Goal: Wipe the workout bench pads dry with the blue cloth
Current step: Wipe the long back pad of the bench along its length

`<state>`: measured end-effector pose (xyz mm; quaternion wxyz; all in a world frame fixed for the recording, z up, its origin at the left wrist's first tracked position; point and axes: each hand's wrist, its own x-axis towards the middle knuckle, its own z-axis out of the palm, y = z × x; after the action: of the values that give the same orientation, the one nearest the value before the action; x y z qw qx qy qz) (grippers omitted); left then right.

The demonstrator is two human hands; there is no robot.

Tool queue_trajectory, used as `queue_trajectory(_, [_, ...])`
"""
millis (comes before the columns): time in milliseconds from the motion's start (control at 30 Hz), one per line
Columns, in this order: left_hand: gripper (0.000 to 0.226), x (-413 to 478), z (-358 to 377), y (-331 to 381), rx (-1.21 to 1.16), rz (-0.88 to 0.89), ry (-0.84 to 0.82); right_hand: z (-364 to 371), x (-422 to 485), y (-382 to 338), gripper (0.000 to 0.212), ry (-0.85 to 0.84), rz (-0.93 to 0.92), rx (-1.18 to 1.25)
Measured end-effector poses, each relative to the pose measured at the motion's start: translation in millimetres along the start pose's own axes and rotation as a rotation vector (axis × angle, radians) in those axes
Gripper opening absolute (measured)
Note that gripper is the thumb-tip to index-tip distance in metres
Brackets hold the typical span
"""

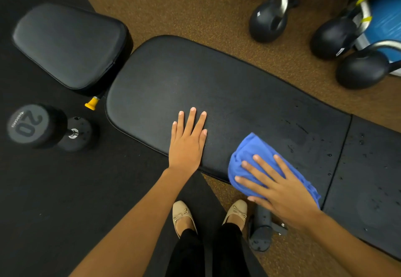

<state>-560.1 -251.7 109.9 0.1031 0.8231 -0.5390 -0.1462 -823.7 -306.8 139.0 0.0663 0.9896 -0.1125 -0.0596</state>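
— Two hands reach in from the near side. How do they lie?

— The left hand (187, 142) lies flat on the long pad (217, 85), close to its near edge. Its fingers (192, 120) are straight and close together, and they hold nothing. The right hand (280, 190) is to the right of it. Its fingers (267, 168) are straight and spread, pressing down on the blue cloth (249, 153) without curling round it.

— Where is the cloth?

— One blue cloth lies bunched on the near edge of the long pad, towards its right end and partly under the right hand.

— Count the rest, biggest first.

— The floor has two surfaces: a black mat (54, 190) on the left and brown flooring (195, 5) far and right. There are three black pads. The long pad is in the middle, a second pad (368, 179) meets its right end, and a seat pad (69, 44) sits just beside its far left end. Water drops (329, 155) dot the right part of the long pad and the second pad.

— Weights?

— Three are at the far right: a far kettlebell (268, 25), a middle kettlebell (332, 38) and a nearer kettlebell (360, 70). One dumbbell (43, 126) marked 20 lies on the mat at the left.

— Smaller things?

— Two beige shoes stand near, between the arms: a left shoe (182, 216) and a right shoe (235, 211). One yellow knob (92, 103) shows below the seat pad.
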Motion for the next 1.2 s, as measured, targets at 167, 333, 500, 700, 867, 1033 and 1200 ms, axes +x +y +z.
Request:
queue_trajectory(167, [0.051,0,1,3,0.012,-0.002,0.013,-4,37,1,0.051,-0.011,0.388,0.168])
queue_trajectory(333, [0.052,0,2,2,0.021,0.019,0.050,-1,97,-24,0.051,-0.012,0.501,0.189])
queue_trajectory(500, [0.059,-1,2,-1,0.020,0.023,0.032,5,54,0,0.050,-0.009,0.328,0.217])
queue_trajectory(700, [0.053,-1,5,0,0.027,-0.002,0.031,8,61,50,0.051,0.003,0.645,0.238])
queue_trajectory(867, [0.057,-2,3,2,0.012,-0.006,0.042,7,118,24,0.054,0.000,0.705,0.259])
queue_trajectory(1033, [0.054,-1,2,0,0.022,0.006,0.039,5,90,21,0.053,0.001,0.444,0.246])
queue_trajectory(1200, [0.052,-1,5,0,0.029,-0.002,0.040,10,69,70,0.053,-0.005,0.588,0.214])
